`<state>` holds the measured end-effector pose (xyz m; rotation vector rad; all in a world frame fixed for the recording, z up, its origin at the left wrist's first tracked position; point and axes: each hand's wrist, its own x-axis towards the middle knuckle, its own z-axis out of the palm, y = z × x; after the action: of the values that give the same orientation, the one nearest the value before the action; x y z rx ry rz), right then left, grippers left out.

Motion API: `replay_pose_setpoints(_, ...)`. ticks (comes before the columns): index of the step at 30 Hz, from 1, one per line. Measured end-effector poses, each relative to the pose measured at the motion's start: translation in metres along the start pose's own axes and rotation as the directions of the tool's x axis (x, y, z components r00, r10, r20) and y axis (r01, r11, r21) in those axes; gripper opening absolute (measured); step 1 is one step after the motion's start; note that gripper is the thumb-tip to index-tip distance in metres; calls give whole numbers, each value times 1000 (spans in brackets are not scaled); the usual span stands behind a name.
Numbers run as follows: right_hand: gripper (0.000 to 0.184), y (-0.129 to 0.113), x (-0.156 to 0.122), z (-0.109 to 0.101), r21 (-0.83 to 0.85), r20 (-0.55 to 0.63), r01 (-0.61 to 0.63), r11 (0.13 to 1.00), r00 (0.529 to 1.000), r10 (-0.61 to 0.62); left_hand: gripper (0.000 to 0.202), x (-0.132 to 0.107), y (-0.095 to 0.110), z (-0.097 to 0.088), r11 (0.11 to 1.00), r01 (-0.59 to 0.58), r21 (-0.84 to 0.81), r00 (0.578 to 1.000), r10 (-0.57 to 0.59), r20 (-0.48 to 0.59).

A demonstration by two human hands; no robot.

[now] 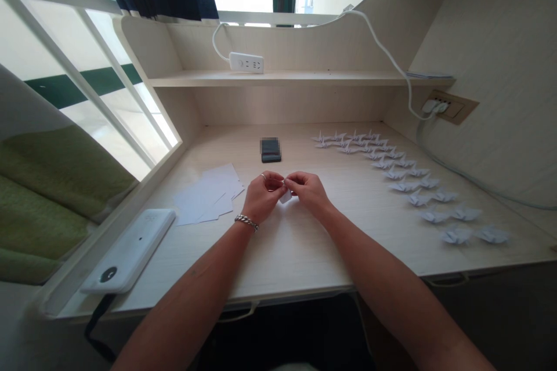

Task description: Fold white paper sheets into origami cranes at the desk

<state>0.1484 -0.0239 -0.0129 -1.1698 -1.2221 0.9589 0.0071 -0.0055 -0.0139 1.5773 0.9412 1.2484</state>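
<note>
Between my two hands is a small folded piece of white paper (285,196), held just above the desk. My left hand (263,194), with a ring and a chain bracelet, pinches it from the left. From the right, my right hand (308,189) grips its upper edge between thumb and fingers. Most of the folds are hidden by my fingertips. Loose white paper sheets (211,194) lie overlapping to the left of my hands. Rows of folded white paper cranes (405,186) stand along the right side of the desk.
A small dark object, partly blurred (271,150), sits behind my hands. At the left edge lies a white box-like device (130,252) with a dark strap. A power strip (246,62) rests on the shelf (278,78); a cable runs to the wall socket (452,106).
</note>
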Motion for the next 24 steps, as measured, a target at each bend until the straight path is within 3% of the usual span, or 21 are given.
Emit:
replay_pose_setpoints(4,27,-1,-2,1,85,36,-66,994,997,63,33,2,0,-1,992,63,-113,998,-65,-19)
replay_pose_setpoints(7,32,2,-2,3,102,144,-99,990,986,84,38,5,0,-4,974,117,-195,986,-137,-94)
replay_pose_setpoints(12,20,8,1,1,46,176,-100,994,980,90,32,6,-2,-5,955,224,-194,969,-239,-61)
replay_pose_setpoints(16,18,9,2,1,52,185,-102,993,979,91,29,7,-3,-4,972,202,-120,973,-213,-88)
replay_pose_setpoints(21,30,11,0,4,53,214,-118,992,971,104,28,6,-2,-4,987,155,-40,978,-159,-133)
replay_pose_setpoints(24,37,10,-1,2,7,235,-107,994,967,102,29,5,-2,-3,985,157,-77,980,-165,-113)
